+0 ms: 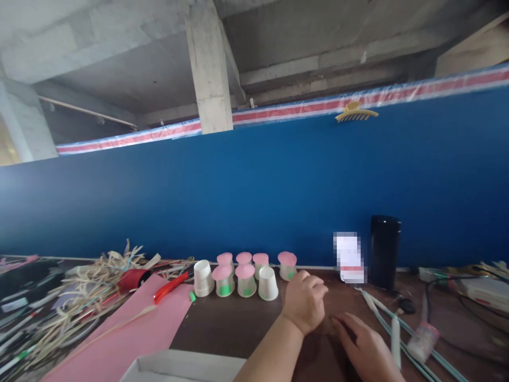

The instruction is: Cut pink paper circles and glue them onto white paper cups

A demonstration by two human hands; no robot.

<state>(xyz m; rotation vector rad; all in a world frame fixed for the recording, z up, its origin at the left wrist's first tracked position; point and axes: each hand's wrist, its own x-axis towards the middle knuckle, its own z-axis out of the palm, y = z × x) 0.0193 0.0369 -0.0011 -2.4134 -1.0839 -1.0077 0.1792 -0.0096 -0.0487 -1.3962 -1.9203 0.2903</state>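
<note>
My left hand (305,301) is just right of the row of cups, its fingers curled over the dark table. Whatever may be under its fingers is hidden. Lower and to the right is my right hand (363,342), thumb and forefinger stretched toward the left hand with a gap between them; nothing shows in it. A cup with a pink paper disc (287,259) on top stands right behind my left hand. Several more such cups stand to the left, some with green inside, like this front one (225,286). Two white cups (203,278) are upside down; the second white cup (268,284) is nearest my left hand.
Pink paper (131,329), a red-handled tool (170,288) and tangled strips (103,286) fill the left. A white box edge (183,363) is in front. A black cylinder (385,252), a blurred white item (350,257), cords and a small bottle (423,342) stand right. A blue partition (254,191) rises behind.
</note>
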